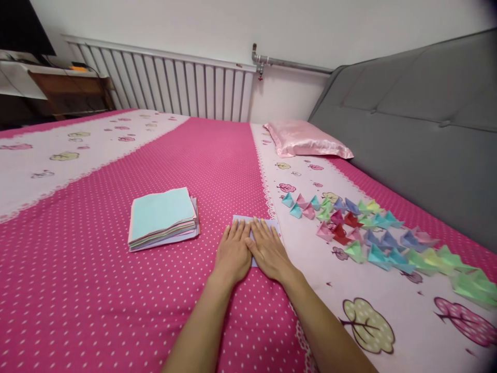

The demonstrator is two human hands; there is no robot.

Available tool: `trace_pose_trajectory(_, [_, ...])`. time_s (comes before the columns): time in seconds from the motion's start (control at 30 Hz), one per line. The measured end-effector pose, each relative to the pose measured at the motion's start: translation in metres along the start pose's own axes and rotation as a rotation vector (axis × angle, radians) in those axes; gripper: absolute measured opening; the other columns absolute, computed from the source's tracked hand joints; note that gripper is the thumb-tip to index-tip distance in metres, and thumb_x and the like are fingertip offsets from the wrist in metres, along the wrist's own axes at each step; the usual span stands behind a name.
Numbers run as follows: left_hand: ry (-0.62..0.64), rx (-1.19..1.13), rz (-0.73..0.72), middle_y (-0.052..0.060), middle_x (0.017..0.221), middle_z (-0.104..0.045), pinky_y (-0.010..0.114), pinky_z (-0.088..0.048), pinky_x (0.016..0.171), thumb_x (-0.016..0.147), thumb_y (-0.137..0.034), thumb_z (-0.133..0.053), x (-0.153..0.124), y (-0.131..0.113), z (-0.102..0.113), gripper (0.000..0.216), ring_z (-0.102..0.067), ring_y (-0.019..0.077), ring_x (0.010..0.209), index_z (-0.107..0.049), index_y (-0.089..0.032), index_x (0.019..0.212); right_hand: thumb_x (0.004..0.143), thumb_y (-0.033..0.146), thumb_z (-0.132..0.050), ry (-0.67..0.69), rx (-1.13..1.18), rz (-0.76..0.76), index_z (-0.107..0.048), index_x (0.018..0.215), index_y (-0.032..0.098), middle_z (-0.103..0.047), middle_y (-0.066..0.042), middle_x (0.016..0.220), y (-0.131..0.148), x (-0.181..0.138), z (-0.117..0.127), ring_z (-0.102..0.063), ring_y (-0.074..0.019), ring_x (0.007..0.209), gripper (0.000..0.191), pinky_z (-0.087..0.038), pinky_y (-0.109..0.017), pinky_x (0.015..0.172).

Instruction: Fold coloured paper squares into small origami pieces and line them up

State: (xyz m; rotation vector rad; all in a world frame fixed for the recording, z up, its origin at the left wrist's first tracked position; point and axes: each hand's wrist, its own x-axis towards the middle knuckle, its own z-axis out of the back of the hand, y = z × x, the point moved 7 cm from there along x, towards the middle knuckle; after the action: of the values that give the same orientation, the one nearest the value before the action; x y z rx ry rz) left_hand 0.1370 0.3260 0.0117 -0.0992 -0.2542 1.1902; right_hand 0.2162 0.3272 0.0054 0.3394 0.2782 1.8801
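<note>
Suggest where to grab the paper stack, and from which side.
I'd pinch the paper stack top-to-bottom at its right end, coming in low from the right. It lies flat on the bedspread, that end faces the left grip, and the staggered edges there suggest loose sheets, so clamp the full thickness.

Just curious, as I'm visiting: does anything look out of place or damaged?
Nothing looks spilled or damaged. The paper stack is just uneven: lower sheets stick out at its right. The purple sheet is partly hidden under the left hand and right hand.
</note>
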Motion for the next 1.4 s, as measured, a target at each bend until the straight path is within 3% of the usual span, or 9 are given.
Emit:
trace_pose_trajectory(0.3, [-0.022,0.054,0.069,0.01,0.144,-0.027,0.041,-0.018,0.106,0.088,-0.032,-0.026,-0.001,0.008,-0.004,0.051,-0.019,0.0235,0.133,-0.031,-0.015,0.136,0.088,0.055,-0.01,-0.022,-0.077,-0.106,-0.017,0.14,0.013,-0.014,-0.009,0.147,-0.01,-0.001,-0.001,-0.008,-0.0242,0.135,0.068,-0.005,-0.045,0.108])
trace_pose_trajectory(0.83, [-0.043,0.089,0.231,0.014,0.143,-0.027,0.043,-0.014,0.107,0.086,-0.047,-0.023,-0.003,0.02,0.0,0.061,-0.02,0.0267,0.132,-0.032,-0.011,0.135,0.085,0.059,-0.014,-0.046,-0.097,-0.282,-0.016,0.14,0.009,-0.014,-0.011,0.147,-0.025,-0.003,0.001,-0.007,-0.0264,0.135,0.074,-0.003,-0.048,0.107])
trace_pose_trajectory(1.2, [-0.073,0.086,0.342,0.017,0.141,-0.029,0.043,-0.016,0.107,0.087,-0.036,-0.027,-0.006,0.027,0.008,0.057,-0.022,0.028,0.132,-0.032,-0.004,0.134,0.084,0.06,-0.017,-0.073,-0.088,-0.368,-0.016,0.14,0.007,-0.013,-0.014,0.147,-0.032,-0.005,0.003,-0.008,-0.0282,0.135,0.077,-0.004,-0.047,0.107])
trace_pose_trajectory(1.3, [-0.122,0.065,0.35,0.018,0.138,-0.034,0.043,-0.021,0.105,0.087,-0.03,-0.029,-0.005,0.029,0.014,0.053,-0.026,0.0286,0.13,-0.036,-0.002,0.131,0.086,0.055,-0.021,-0.084,-0.06,-0.391,-0.019,0.139,0.005,-0.016,-0.015,0.146,-0.035,-0.004,0.011,-0.012,-0.0292,0.134,0.073,-0.008,-0.047,0.106])
trace_pose_trajectory(1.4, [-0.202,-0.04,0.372,0.019,0.131,-0.045,0.04,-0.029,0.101,0.087,-0.024,-0.028,-0.003,0.034,0.025,0.046,-0.038,0.0274,0.123,-0.048,-0.003,0.122,0.088,0.041,-0.026,-0.141,0.002,-0.417,-0.021,0.138,0.004,-0.029,-0.017,0.141,-0.042,-0.005,0.03,-0.028,-0.0287,0.129,0.063,-0.024,-0.041,0.102])
